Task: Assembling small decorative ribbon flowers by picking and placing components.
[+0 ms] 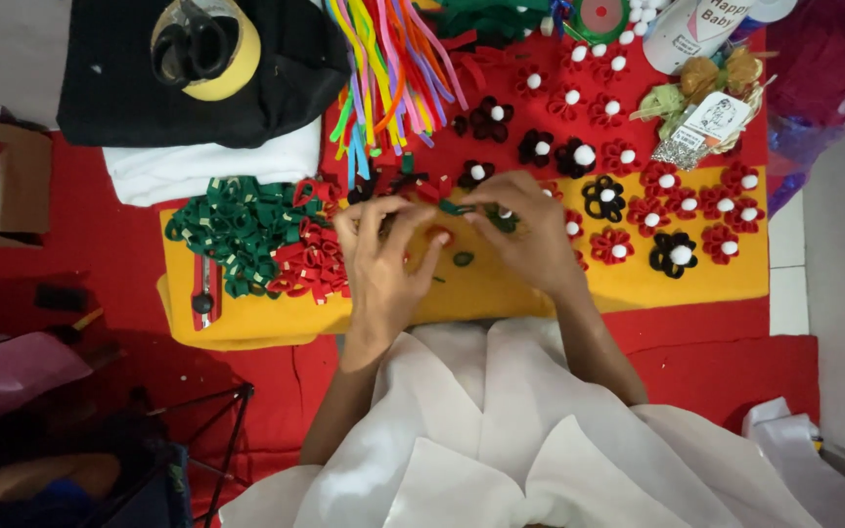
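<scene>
Left hand [380,266] and right hand [525,230] pinch a small green felt piece [454,207] (partly hidden) above the yellow felt mat [501,288]; green-and-red ribbon loops [256,235] lie left, red felt flowers [672,200] right.

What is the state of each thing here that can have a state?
left hand: fingers pinched on a small green piece, above the yellow sheet.
right hand: pinching the same small piece.
green ribbon loops: folded, heaped.
red ribbon loops: folded, heaped.
finished flowers: assembled, laid flat in rows.
utility knife: lying flat; blade cannot be told.
scissors: closed, on a tape roll.
</scene>
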